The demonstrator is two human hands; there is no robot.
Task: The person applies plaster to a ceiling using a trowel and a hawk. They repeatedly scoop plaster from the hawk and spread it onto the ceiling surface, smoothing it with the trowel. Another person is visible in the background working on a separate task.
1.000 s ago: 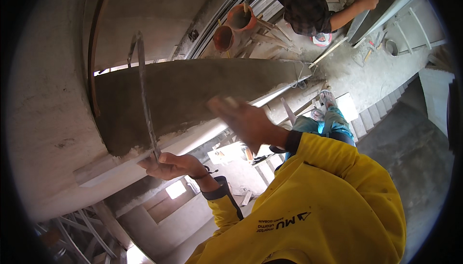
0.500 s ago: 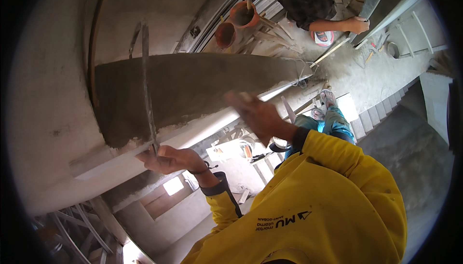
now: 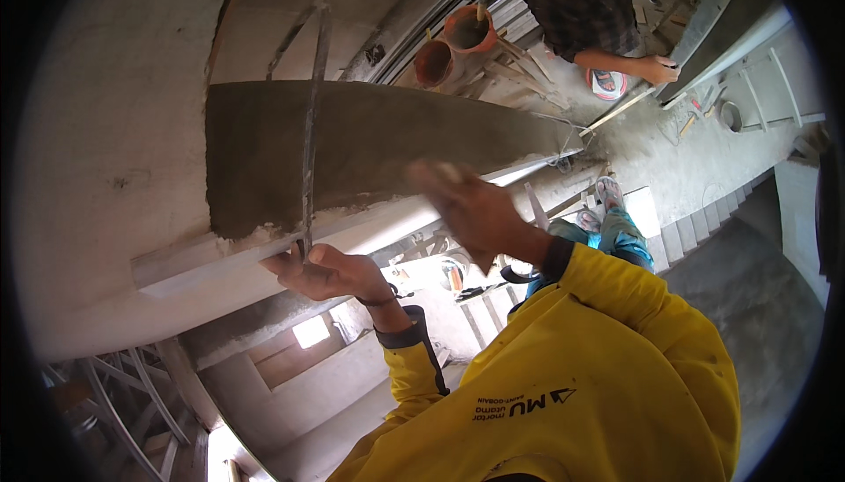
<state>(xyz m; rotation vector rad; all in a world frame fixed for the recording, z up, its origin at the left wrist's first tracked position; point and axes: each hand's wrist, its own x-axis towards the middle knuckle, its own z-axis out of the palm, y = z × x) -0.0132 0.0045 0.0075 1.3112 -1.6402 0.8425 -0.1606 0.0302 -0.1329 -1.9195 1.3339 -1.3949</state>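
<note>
A bent metal rod clamp (image 3: pixel 312 130) crosses a beam faced with wet grey mortar (image 3: pixel 387 143). Along the beam's lower edge runs a pale straight board (image 3: pixel 189 264), and the clamp's lower end reaches it. My left hand (image 3: pixel 341 279) is closed around that end, thumb beside the rod and fingertips against the board's underside. In front of the beam, apart from the clamp, is my right hand (image 3: pixel 471 213). Motion smears its fingers, so I cannot make out whether they hold anything. A pale pointed blade-like piece (image 3: pixel 536 206) shows just beyond my right wrist.
Another person's hand (image 3: pixel 656 69) rests on a long board at upper right. Two orange buckets (image 3: pixel 433 63) stand beside scrap timber (image 3: pixel 519 68). Stairs (image 3: pixel 704 215) descend at right. A metal ladder-like frame (image 3: pixel 761 86) lies beyond them, and a lower level shows below the beam.
The whole view has shifted, so the beam and clamp sit farther right. My left hand stays at the clamp's lower end, and my right hand is blurred in both frames.
</note>
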